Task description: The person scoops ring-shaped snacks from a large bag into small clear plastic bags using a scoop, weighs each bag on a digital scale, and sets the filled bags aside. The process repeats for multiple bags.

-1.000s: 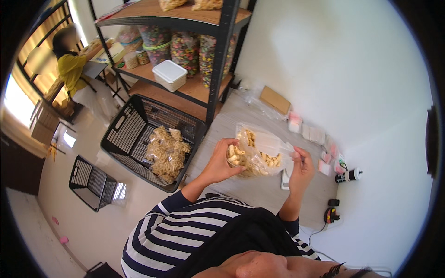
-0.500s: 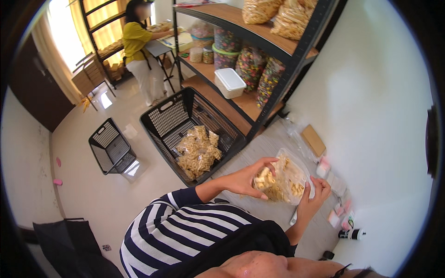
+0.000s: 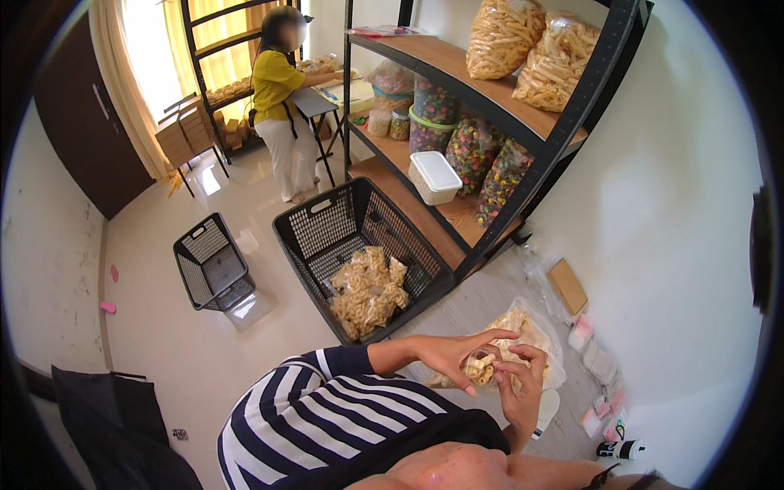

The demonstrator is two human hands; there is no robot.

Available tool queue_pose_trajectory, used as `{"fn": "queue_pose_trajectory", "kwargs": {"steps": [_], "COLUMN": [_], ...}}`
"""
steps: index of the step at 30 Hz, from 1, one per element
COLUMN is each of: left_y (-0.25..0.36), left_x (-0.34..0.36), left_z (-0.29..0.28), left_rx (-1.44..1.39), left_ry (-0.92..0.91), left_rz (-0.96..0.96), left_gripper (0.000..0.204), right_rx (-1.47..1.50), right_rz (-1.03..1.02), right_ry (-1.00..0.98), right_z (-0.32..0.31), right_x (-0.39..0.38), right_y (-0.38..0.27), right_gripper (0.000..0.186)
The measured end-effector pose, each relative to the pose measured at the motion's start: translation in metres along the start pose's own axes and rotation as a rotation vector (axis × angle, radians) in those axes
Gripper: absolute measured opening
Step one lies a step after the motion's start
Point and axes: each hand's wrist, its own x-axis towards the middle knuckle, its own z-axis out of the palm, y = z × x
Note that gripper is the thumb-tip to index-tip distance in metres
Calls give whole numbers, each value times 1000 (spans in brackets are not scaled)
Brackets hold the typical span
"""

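Observation:
My left hand [image 3: 441, 358] curls around a small clear plastic bag [image 3: 482, 366] with pale tube-shaped snacks inside. At the bag's right edge are the bent, pinched fingers of my right hand [image 3: 523, 388]; whatever they hold is too small to make out. Just beyond both hands, a clear plastic tray [image 3: 554, 359] with more pale snacks lies on the grey tabletop [image 3: 465, 312]. Part of the tray is hidden behind my fingers. A white flat object [image 3: 549, 408] shows beside my right wrist.
A large black basket [image 3: 306, 233] with several filled snack bags [image 3: 367, 290] stands left of the table. Beyond it rises a shelf rack [image 3: 457, 73] with bulk bags. Along the wall lie a brown block [image 3: 567, 286] and a bottle [image 3: 621, 449]. Another person [image 3: 282, 98] stands far left.
My right hand has moved left from the tray's right side to the small bag. The bag stays in my left hand, slightly lower and right in view. The whole view has shifted.

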Motion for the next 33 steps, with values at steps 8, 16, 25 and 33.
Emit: {"fn": "queue_pose_trajectory", "kwargs": {"steps": [8, 16, 25, 33], "left_y": [-17, -2, -3, -22], "left_x": [3, 9, 31, 78], "left_z": [-1, 15, 44, 79], "left_rx": [-31, 98, 278, 213], "left_ry": [-12, 46, 195, 139], "left_rz": [16, -95, -72, -167], "left_gripper": [107, 96, 74, 73], "right_rx": [61, 1, 5, 10], "right_rz": [62, 59, 15, 47], "right_ry": [61, 280, 248, 172], "right_z": [1, -15, -52, -103], "right_x": [-14, -22, -39, -74], "right_y": [6, 6, 8, 18], "right_gripper": [9, 11, 17, 16]}}
